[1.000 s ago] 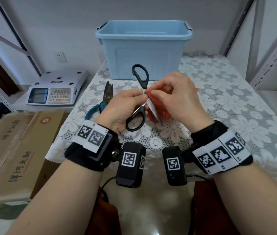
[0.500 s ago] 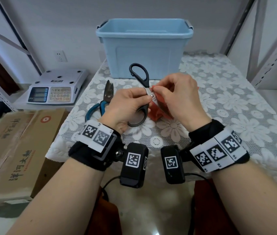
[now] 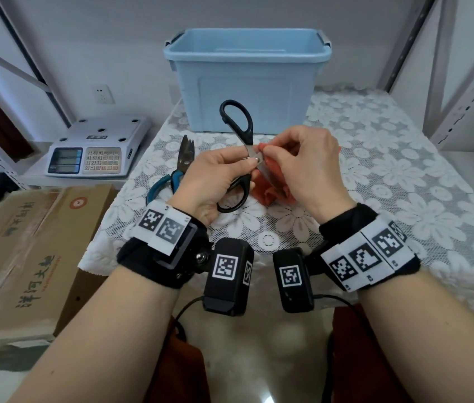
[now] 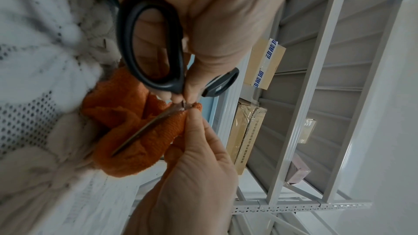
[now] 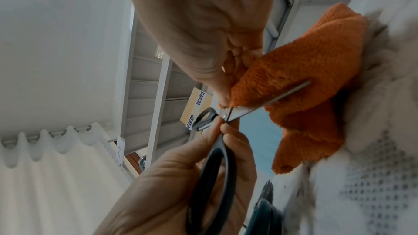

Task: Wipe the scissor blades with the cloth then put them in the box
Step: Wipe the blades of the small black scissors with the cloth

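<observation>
Black-handled scissors (image 3: 237,123) (image 4: 149,45) (image 5: 214,163) are held above the lace-covered table, handles spread. My left hand (image 3: 218,178) pinches them near the pivot, thumb and fingertip on the metal. My right hand (image 3: 302,167) pinches an orange cloth (image 3: 270,181) (image 4: 135,131) (image 5: 300,96) against one blade by the pivot. The blade (image 4: 144,129) (image 5: 278,97) lies in a fold of the cloth, its tip showing. The light blue box (image 3: 247,82) stands open at the back of the table, beyond both hands.
Teal-handled pliers (image 3: 177,167) lie on the table left of my left hand. A white scale (image 3: 96,149) and a cardboard carton (image 3: 26,257) sit lower at the left. Grey shelf posts (image 3: 462,68) rise at the right.
My right hand has slid the cloth up the blade from its lower part to the pivot. The scissors have tilted slightly, upper handle further left.
</observation>
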